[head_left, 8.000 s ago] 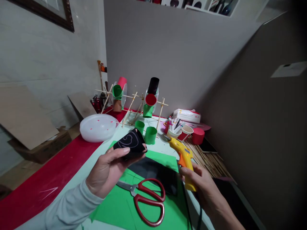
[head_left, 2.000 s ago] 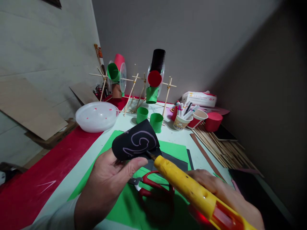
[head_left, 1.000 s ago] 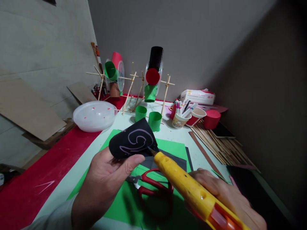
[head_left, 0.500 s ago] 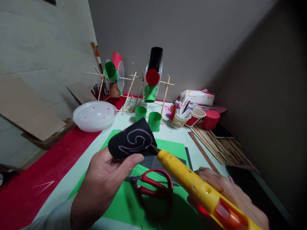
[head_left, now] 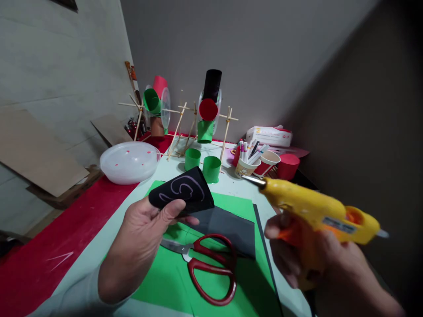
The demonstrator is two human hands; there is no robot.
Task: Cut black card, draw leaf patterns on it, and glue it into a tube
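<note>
My left hand [head_left: 142, 242] is closed around a black paper tube [head_left: 181, 193] with a pale swirl drawn on its side. The tube lies tilted, its wider end toward the right. On the right, my right hand [head_left: 317, 259] grips a yellow hot glue gun [head_left: 307, 202] by its handle, a finger at the orange trigger. The metal nozzle points left, apart from the tube. Beneath the hands, red-handled scissors [head_left: 211, 268] rest on green paper [head_left: 165, 281], beside a piece of dark grey paper [head_left: 228, 226].
Two green paper cups [head_left: 211, 169] stand behind the tube. Farther back are stick frames [head_left: 226, 136] carrying wheels with coloured tubes [head_left: 208, 110]. A plastic lid-like bowl [head_left: 130, 163] sits at left. Pens fill a paper cup [head_left: 246, 167], near a red cylinder [head_left: 288, 166].
The glue gun has moved away from the tube to the right and turned so its side shows. The left hand has rolled the black tube slightly.
</note>
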